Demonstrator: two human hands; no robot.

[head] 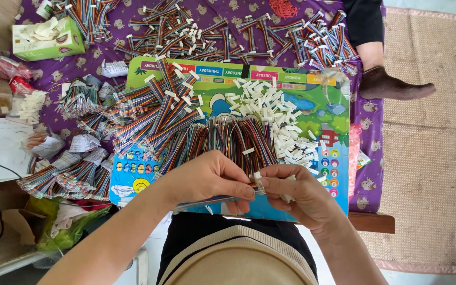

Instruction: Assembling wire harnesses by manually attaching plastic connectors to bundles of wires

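Both hands, left (207,182) and right (296,192), are pinching one ribbon cable (212,201) and its white plug (258,184) at the board's (333,158) near edge.

Two hands at work, the left hand (207,179) and the right hand (296,195). One colourful board (333,113) under them. One green tissue box (48,37) top left. One socked foot (391,84) top right. Rainbow wire bundles (159,111) and white connectors (270,105): too many to count.
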